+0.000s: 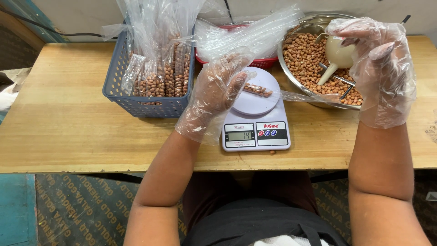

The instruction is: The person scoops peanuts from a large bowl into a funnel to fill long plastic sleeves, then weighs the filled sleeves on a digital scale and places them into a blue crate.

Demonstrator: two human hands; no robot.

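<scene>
On white kitchen scale (256,119): slim clear bag (257,89) part-filled with brown peanuts, pinched by gloved left hand (214,93). Over steel bowl (291,68) of peanuts: gloved right hand (380,64), fingers curled around cream funnel (337,57). Beneath: worn wooden table (68,118); patterned floor below.

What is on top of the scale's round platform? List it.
On the scale platform lies a clear plastic bag with a few peanuts inside. The gloved left hand covers the bag's left end and part of the platform.
</scene>
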